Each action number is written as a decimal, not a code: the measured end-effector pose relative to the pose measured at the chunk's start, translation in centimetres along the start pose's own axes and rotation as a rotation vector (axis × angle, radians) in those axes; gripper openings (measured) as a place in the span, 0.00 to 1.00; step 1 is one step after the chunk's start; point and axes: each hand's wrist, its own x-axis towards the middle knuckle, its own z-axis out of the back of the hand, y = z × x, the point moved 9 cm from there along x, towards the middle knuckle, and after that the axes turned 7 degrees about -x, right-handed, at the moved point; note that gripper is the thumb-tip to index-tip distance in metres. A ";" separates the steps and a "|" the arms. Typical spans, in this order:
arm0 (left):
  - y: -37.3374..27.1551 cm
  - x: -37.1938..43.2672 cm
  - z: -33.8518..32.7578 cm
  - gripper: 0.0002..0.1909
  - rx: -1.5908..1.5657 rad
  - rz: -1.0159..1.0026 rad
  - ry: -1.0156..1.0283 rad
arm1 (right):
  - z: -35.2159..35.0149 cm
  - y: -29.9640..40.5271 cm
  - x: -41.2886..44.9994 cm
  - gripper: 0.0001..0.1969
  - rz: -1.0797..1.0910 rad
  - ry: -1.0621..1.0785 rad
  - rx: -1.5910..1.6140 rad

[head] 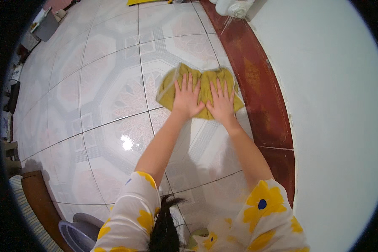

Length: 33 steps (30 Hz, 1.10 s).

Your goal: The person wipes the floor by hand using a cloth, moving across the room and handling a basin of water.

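A mustard-yellow cloth (168,93) is spread on the glossy patterned tile floor (116,104), its edges uneven and creased. My left hand (186,100) presses flat on the left half of it, fingers spread and pointing away from me. Beside it, my right hand (221,102) rests palm down on the right half, also with fingers apart. The two thumbs nearly meet near the cloth's front edge. Neither hand grips the cloth; it lies under both palms, which hide part of it.
A dark red skirting strip (255,88) and a white wall (334,126) run along the right. Ahead, a white plastic container (233,8) stands by the wall. At lower left are a purple basin (78,236) and brown wooden furniture (39,201). A grey bin (46,26) stands at far left.
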 end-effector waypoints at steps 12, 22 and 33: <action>-15.4 -16.7 -2.1 0.41 -0.174 -0.282 0.102 | 1.5 -2.2 -24.6 0.38 -0.120 0.140 0.000; -22.5 -31.0 -3.5 0.37 -0.218 -0.410 0.332 | -0.5 0.0 -42.3 0.39 -0.218 0.287 0.007; -20.1 -29.6 -3.3 0.41 -0.316 -0.244 0.338 | 1.0 0.7 -37.4 0.37 -0.042 0.211 0.016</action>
